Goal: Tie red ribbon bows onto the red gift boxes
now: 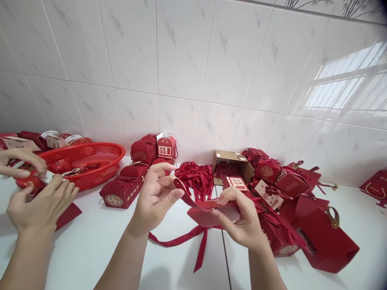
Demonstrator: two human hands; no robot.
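My left hand [155, 197] pinches the upper flap of a red paper gift box [208, 211] held above the white table [99, 249]. My right hand [240, 219] grips the same box from the right, fingers curled round its lower edge. A red ribbon [193, 239] hangs from the box and trails on the table below my hands. Both hands are closed on the box.
Another person's two hands [39, 201] work on a red box at the far left. A red plastic basket [90, 155] stands behind them. Folded red gift boxes [142, 151], a ribbon pile [196, 177], a cardboard box [231, 159] and flat red boxes [323, 237] crowd the tiled wall.
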